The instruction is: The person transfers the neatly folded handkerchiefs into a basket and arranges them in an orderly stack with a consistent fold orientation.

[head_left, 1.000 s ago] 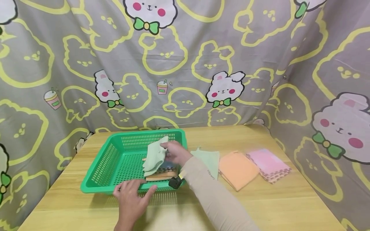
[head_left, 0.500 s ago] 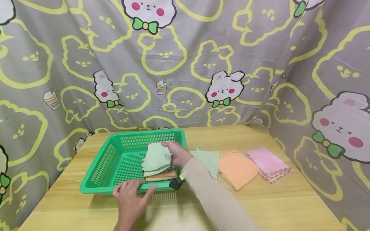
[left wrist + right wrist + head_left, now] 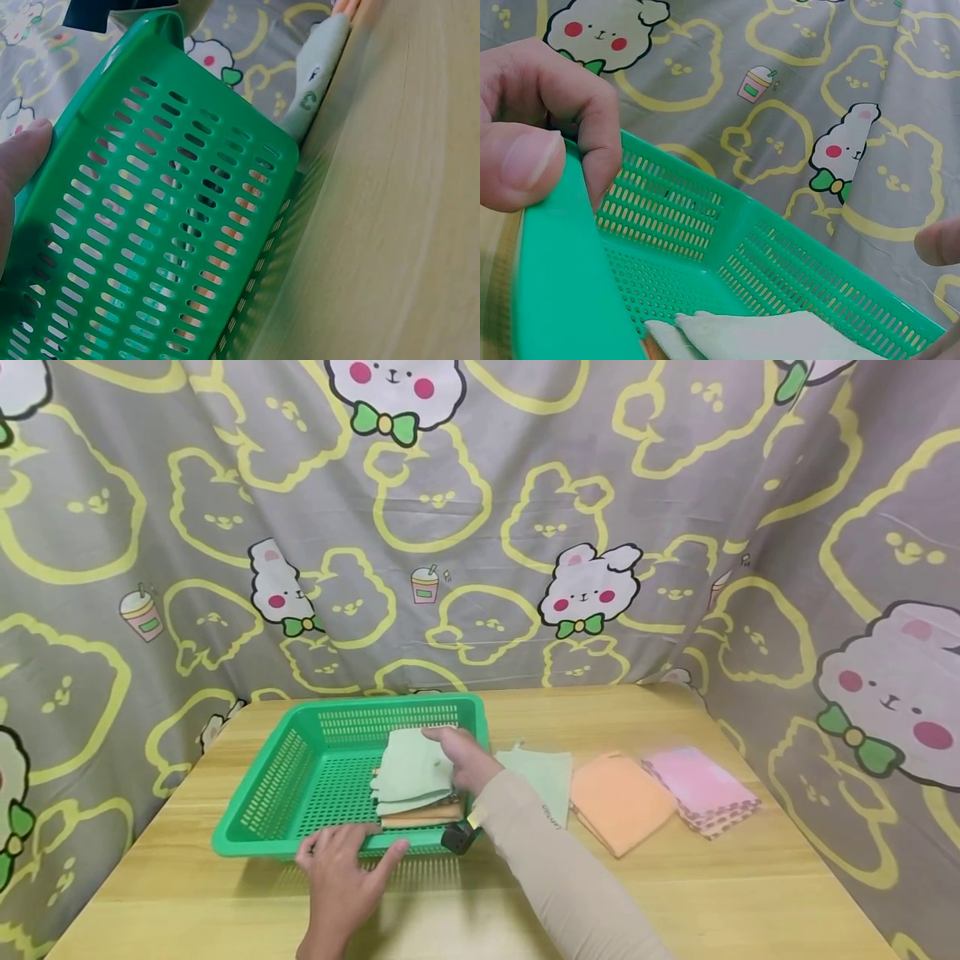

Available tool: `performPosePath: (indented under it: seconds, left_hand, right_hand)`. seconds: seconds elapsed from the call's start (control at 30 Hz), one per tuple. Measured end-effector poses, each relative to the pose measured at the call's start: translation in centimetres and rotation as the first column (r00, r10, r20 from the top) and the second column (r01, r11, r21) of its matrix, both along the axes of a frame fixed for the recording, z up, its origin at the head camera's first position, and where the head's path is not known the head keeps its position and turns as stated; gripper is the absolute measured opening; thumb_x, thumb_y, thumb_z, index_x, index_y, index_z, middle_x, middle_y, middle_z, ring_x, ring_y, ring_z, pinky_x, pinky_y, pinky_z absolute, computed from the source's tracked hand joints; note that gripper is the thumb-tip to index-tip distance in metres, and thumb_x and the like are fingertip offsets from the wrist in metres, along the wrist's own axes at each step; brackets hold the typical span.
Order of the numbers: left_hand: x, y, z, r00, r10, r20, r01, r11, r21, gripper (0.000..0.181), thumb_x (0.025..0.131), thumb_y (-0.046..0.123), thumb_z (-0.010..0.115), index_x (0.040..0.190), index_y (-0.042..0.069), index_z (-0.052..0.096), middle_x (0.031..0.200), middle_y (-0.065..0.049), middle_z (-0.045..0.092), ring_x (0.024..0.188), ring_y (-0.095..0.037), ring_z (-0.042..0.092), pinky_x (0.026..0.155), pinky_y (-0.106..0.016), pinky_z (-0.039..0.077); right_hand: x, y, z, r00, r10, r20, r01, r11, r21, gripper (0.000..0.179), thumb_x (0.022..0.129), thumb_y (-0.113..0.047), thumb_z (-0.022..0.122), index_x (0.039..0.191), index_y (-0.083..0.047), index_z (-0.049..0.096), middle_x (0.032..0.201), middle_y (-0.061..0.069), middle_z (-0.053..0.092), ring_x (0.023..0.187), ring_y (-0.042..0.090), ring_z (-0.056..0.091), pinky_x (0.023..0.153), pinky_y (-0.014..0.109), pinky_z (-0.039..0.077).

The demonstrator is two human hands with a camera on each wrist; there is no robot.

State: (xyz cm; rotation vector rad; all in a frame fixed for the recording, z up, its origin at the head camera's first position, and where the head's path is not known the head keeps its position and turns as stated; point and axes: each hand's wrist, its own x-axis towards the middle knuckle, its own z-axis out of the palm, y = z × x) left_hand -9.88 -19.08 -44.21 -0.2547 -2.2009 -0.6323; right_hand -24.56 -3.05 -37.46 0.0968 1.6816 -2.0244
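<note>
My left hand (image 3: 341, 872) grips the near rim of a green plastic basket (image 3: 251, 793). Its thumb and bent fingers (image 3: 600, 142) show astride that rim in the right wrist view. Inside the basket, toward the right, lies a stack of folded cloths. A pale green cloth (image 3: 408, 768) tops it, with an orange-brown cloth (image 3: 416, 817) lower down. At the stack's right side is my right hand (image 3: 467, 760), its fingertips by the pale green cloth's edge. In the right wrist view its digits (image 3: 939, 244) stand apart, and part of the hand lies outside the picture.
Right of the basket, a pale green cloth (image 3: 547, 777), an orange cloth (image 3: 622, 802) and a pink cloth (image 3: 701, 785) lie folded in a row on the wooden table (image 3: 735, 893). A patterned curtain (image 3: 480, 552) hangs behind and along the sides.
The top pale green cloth, raised and bent one second ago, now lies flat on the stack. My right hand has lowered slightly with it; the left hand keeps its place.
</note>
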Motion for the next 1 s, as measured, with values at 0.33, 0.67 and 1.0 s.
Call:
performPosePath:
  seconds: [0.33,0.67,1.0]
  left_hand:
    - [-0.1,-0.16,-0.04,1.0,0.003,0.013,-0.003,1.0,-0.009,0.052,0.08,0.058,0.068,0.085,0.006,0.068,0.086,-0.012,0.069,0.082,-0.03,0.051,0.086,-0.06,0.02]
    - [-0.11,-0.22,-0.21,1.0,0.004,0.015,-0.003,1.0,-0.015,0.05,0.078,0.056,0.07,0.084,0.007,0.068,0.086,-0.012,0.069,0.083,-0.031,0.052,0.086,-0.06,0.02]
    - [-0.08,-0.11,-0.18,1.0,-0.015,-0.024,0.015,1.0,-0.003,0.05,0.079,0.057,0.069,0.082,0.008,0.067,0.083,-0.01,0.069,0.081,-0.03,0.053,0.084,-0.059,0.02]
  right_hand:
    - [-0.12,-0.11,-0.02,1.0,0.001,0.005,-0.001,1.0,0.023,0.061,0.094,-0.031,0.059,0.142,0.0,0.038,0.146,0.021,0.033,0.137,0.043,0.026,0.108,0.063,0.018]
    - [-0.22,-0.03,-0.14,0.999,-0.041,0.017,0.041,0.999,-0.017,0.06,0.094,-0.032,0.059,0.141,-0.001,0.038,0.142,0.02,0.037,0.127,0.038,0.04,0.107,0.06,0.025]
    - [-0.35,-0.16,-0.15,0.994,-0.104,-0.045,0.101,0.993,-0.053,0.056,0.095,-0.032,0.055,0.141,-0.004,0.043,0.155,0.022,0.02,0.142,0.042,0.016,0.112,0.056,0.011]
